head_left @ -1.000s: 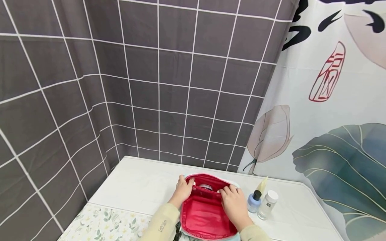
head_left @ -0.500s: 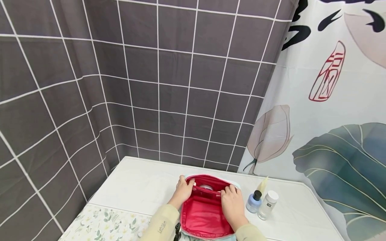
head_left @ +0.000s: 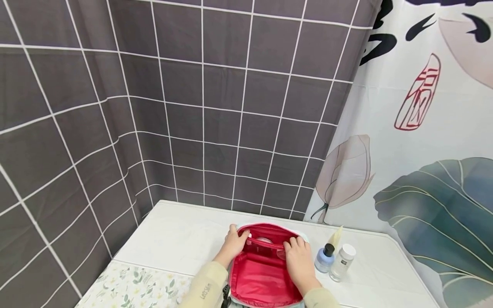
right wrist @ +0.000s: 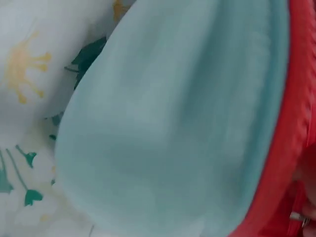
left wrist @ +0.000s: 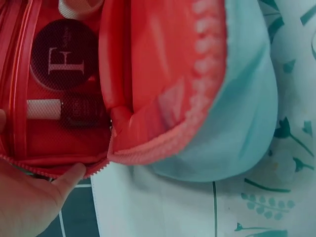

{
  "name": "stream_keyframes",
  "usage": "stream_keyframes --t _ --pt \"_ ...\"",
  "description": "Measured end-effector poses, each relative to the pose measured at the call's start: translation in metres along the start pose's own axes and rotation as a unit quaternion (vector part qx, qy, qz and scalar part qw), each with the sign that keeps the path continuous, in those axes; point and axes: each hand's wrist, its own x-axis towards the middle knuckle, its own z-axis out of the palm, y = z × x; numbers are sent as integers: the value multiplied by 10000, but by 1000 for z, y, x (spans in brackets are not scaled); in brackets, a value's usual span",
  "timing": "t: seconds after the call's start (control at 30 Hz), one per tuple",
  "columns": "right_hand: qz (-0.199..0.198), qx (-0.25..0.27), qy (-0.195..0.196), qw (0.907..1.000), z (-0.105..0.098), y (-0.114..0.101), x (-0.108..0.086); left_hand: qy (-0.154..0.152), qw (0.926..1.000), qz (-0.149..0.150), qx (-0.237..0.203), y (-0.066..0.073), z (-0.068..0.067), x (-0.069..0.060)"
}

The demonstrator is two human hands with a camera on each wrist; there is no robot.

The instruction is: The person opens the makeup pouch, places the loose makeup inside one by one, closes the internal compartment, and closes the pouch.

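A light blue cosmetic bag (head_left: 265, 280) with red lining lies unzipped on the table. My left hand (head_left: 233, 244) grips its raised lid at the far left, thumb (left wrist: 69, 182) over the toothed edge in the left wrist view. Behind the lid's mesh pocket are a round black compact (left wrist: 64, 55) marked F and a small dark bottle with a white cap (left wrist: 43, 109). My right hand (head_left: 299, 262) is at the pocket's right end. Its curled fingers (right wrist: 310, 210) pinch by a metal zipper pull (right wrist: 297, 216) at the right wrist view's edge, partly cut off.
Right of the bag stand a blue bottle (head_left: 324, 259) with a black cap, a clear bottle (head_left: 342, 263) with a white cap and a pale yellow tube (head_left: 336, 236). A floral cloth (head_left: 135, 284) covers the near left; a grey gridded curtain (head_left: 215, 128) hangs behind.
My right hand has shifted slightly right along the pocket's edge. The pocket's opening looks narrower, and the compact shows less above it. My left hand holds nearly the same spot.
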Motion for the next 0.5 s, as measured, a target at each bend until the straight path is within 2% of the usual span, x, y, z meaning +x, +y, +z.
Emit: stream_keyframes --t 0.13,0.27,0.37,0.43,0.5 --pt "-42 805 450 9957 -2 11 -4 -42 9993 93 -364 1 -2 -1" --pt "161 1363 634 9885 -7 19 -7 57 9981 366 -487 0 -4 0" --pt "252 1548 897 9835 -15 27 -7 101 9976 533 -430 -2 -5 0" --pt "317 1587 1082 9809 -22 36 -6 91 9977 535 -399 -4 -5 1" --pt "558 1569 1241 9782 -33 49 -4 61 9978 511 -420 -5 -5 2"
